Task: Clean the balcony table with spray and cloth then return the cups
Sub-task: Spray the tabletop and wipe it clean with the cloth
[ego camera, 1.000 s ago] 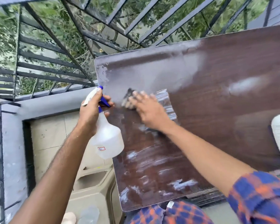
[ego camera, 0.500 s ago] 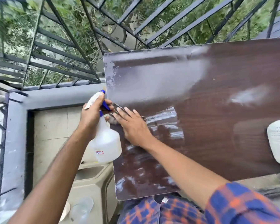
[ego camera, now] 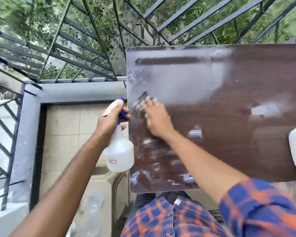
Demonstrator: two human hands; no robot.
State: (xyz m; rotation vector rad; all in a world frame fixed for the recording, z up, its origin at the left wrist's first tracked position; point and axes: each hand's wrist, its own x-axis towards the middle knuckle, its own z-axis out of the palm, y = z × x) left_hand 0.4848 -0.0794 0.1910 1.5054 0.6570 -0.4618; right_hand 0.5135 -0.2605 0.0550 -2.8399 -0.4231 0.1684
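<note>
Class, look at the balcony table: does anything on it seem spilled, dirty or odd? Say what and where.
A pale hazy film covers the far-left part of the table, unlike the brown wood around it. Shiny wet streaks mark the near-left corner. Nothing looks broken.

A single wide-angle camera, worn on the person's head, looks forward and steeply down from close above the brown table [ego camera: 246,82], whose top fills the right half of the frame and runs off its right edge. Both forearms enter from the bottom edge, the left hand [ego camera: 110,121] with the spray bottle [ego camera: 120,151] just left of centre and the right hand [ego camera: 156,120] at centre (blurred). The upper part takes in the balcony railing [ego camera: 85,53] and greenery [ego camera: 24,17] beyond, the left the tiled floor [ego camera: 63,134], the bottom the person's checked shirt [ego camera: 169,218].
</note>
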